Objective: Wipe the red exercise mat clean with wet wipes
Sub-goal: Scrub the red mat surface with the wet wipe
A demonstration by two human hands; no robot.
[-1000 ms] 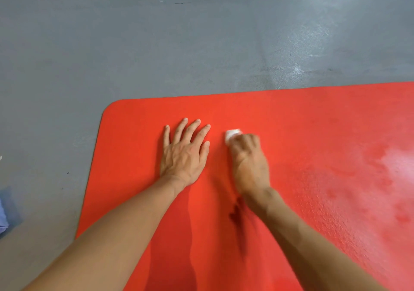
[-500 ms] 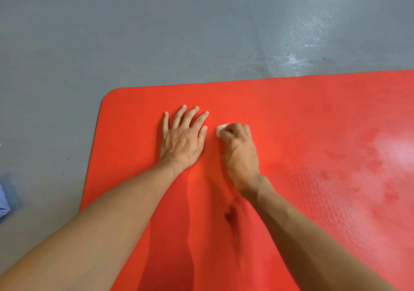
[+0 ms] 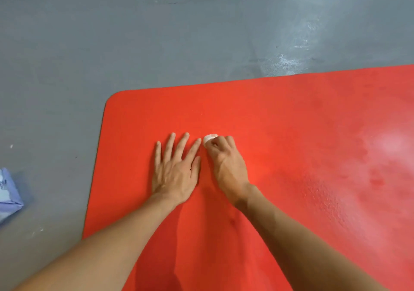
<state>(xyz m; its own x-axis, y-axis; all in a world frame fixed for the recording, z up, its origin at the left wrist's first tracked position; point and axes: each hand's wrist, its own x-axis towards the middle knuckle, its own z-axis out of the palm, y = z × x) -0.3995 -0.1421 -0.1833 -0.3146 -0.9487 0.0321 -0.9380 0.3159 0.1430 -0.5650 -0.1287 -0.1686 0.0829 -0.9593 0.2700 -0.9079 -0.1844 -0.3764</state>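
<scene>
- The red exercise mat (image 3: 280, 122) lies flat on the grey floor (image 3: 112, 33), its long axis running off to the right of the view; only its left end with a rounded corner shows.
- The right hand (image 3: 227, 165) is on the mat near that left end, its fingers (image 3: 220, 142) curled round a small white wet wipe (image 3: 210, 137) and pressing it to the surface.
- The wipe peeks out ahead of the knuckles, just beside the left index fingertip.
- The left hand (image 3: 177, 169) rests palm down on the mat, fingers straight and spread, holding nothing, apparently as a brace.
- The right forearm angles in from the lower right; the left from the lower left.
- Unwiped mat probably lies leftward and toward the far edge; a sheen farther right suggests dampness.
- A pale blue pack (image 3: 9, 192) sits on the floor, well apart at the left.
</scene>
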